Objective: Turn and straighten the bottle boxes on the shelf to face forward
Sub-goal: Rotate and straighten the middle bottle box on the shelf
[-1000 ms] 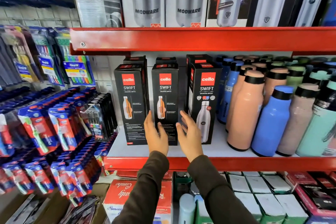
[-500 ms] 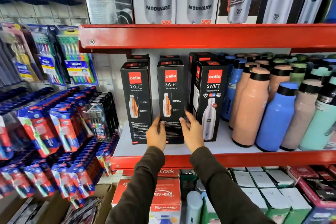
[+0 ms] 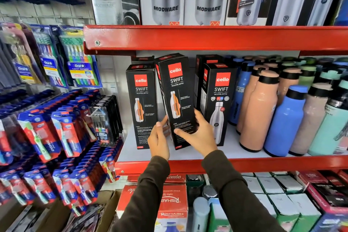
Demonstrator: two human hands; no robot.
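Both hands, left hand and right hand, gripping tilted middle black cardboard Cello Swift bottle box on red-edged white shelf; best lowered upright, face forward, beside neighbours.

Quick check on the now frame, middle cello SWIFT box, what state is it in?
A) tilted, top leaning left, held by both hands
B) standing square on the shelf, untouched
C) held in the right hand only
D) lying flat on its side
A: the middle box leans with its top toward the left box, with the left hand and right hand gripping its lower part.
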